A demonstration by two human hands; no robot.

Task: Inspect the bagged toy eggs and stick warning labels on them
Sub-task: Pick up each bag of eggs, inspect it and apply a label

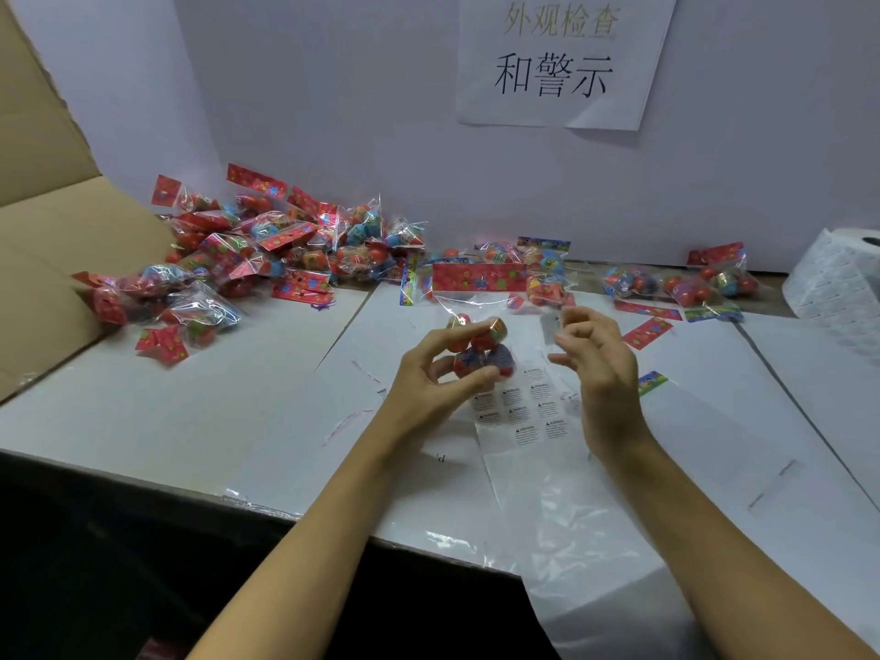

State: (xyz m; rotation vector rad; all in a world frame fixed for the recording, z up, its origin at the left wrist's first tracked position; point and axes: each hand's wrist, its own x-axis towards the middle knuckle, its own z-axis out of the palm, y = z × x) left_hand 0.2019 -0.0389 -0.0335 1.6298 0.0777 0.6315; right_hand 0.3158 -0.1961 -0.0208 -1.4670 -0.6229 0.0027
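Left hand (431, 373) fingers grip the bagged toy eggs (481, 345). Right hand (595, 359) fingers curl loosely, holding nothing discernible. Label sheet (519, 412) reads "WARNING"; wall sign (557, 59) reads "外观检查 和警示".

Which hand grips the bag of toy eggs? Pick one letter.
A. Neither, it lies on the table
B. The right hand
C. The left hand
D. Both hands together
C: the left hand curls its fingers round the bag of toy eggs and holds it up above the label sheet, while the right hand is beside it, off the eggs.
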